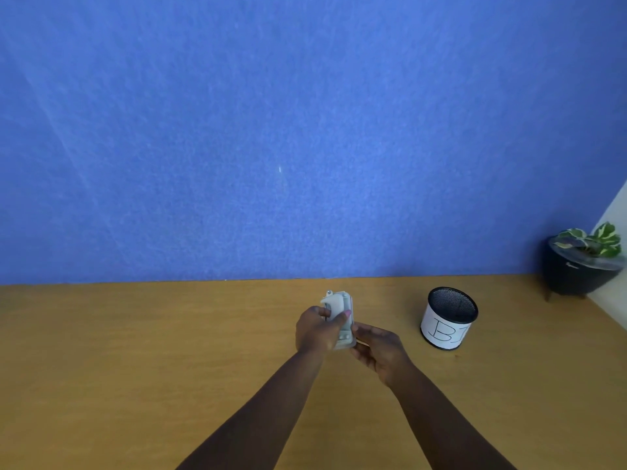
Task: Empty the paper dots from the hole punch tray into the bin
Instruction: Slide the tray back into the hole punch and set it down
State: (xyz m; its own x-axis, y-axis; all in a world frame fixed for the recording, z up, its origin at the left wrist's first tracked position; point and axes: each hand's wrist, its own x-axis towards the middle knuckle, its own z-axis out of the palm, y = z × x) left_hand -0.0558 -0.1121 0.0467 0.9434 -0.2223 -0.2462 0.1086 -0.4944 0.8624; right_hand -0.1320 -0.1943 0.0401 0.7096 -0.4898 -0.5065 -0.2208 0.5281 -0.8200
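At the lower centre of the frame, above the tan wooden surface [135, 351], both hands meet on a small pale grey plastic hole punch [339, 308]. The left hand [317, 330] is closed around the upper body of the punch, thumb and fingers wrapped over its lever side. The right hand [378, 351] is partly curled, its fingertips touching the lower right edge of the punch, where the tray would be expected; whether it has a firm hold there cannot be told. The tray itself and any paper dots are not distinguishable at this size.

The black mesh cylindrical bin with a white paper label [448, 318] stands at the right of centre, well apart from the hands, with open surface between. A dark round pot holding a green and white leafed plant [582, 266] sits at the far right edge, against the blue felt wall panel [271, 130].

Assessed risks: the punch is held over bare surface, not over the bin. If the tray is released here, loose dots would likely scatter across the surface. A sudden release of a stiff tray could jerk both hands and fling the contents. Carrying an opened tray across to the bin invites spillage if it is tilted. The bin looks light and could tip if knocked.
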